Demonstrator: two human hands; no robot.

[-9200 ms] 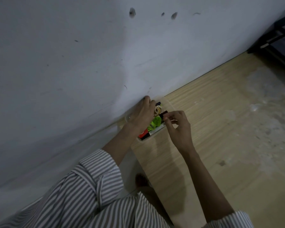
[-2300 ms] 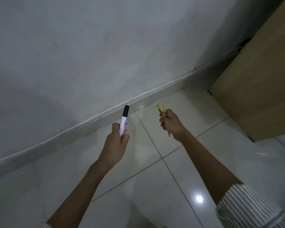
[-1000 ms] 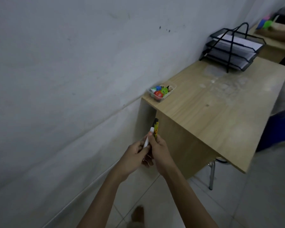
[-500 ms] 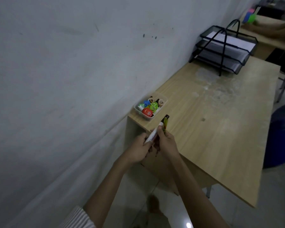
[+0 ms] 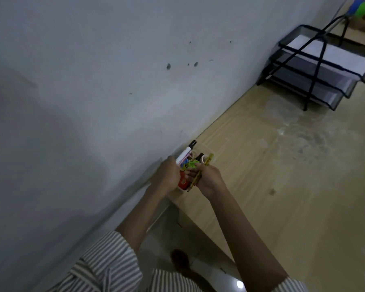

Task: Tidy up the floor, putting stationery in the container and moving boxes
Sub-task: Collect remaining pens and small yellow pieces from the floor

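- Two hands meet over a small clear plastic container (image 5: 206,149) that sits at the near corner of the light wooden desk (image 5: 282,186), close against the grey wall (image 5: 93,91).
- Left hand (image 5: 167,175): fingers curled round a white marker with a black cap (image 5: 184,153). The cap end points up and away, toward the wall.
- Right hand (image 5: 209,178): grasps thin yellow pens (image 5: 208,159). Their number cannot be told.
- The container holds a red item (image 5: 182,182) and green bits, and the hands hide much of it.
- Key relation: the container lies directly beneath and between the hands, left hand on its wall side, right hand on its desk side, neither clearly nearer.
- The marker and the pens slant nearly parallel, seemingly along the container's long axis.
- Judgement: lowering and letting go should suffice, with little turning needed. A crowded container could let a pen roll off.
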